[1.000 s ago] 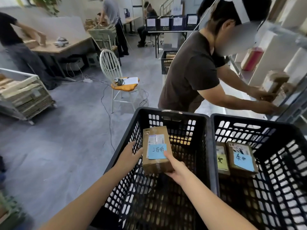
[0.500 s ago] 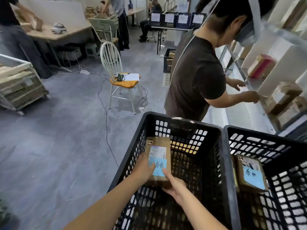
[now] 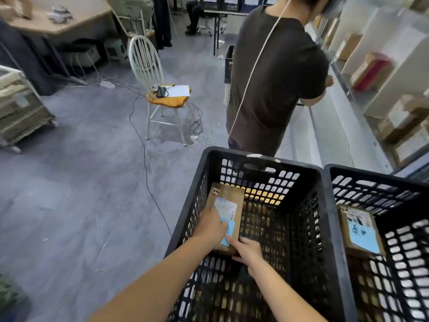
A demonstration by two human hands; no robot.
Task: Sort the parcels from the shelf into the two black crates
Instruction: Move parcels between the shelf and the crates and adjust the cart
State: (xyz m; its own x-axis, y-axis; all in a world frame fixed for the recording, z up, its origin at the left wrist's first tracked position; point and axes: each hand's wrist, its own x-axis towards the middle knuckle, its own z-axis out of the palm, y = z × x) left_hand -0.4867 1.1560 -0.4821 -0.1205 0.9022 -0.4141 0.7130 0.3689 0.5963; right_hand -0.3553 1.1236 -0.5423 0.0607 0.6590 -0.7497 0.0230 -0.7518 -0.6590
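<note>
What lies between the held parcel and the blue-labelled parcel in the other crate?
In the head view, the adjoining walls of the left crate and right crate.

Parcel (image 3: 229,196) in left crate (image 3: 297,164) (by its left wall); second parcel (image 3: 359,233) in right crate (image 3: 383,178).

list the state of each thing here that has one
left hand, grips left side of held parcel
right hand, grips its near end
held parcel, down inside left crate, label up
left crate, upright, open-topped
right crate, upright, holds second parcel
second parcel, label up, untouched
</note>
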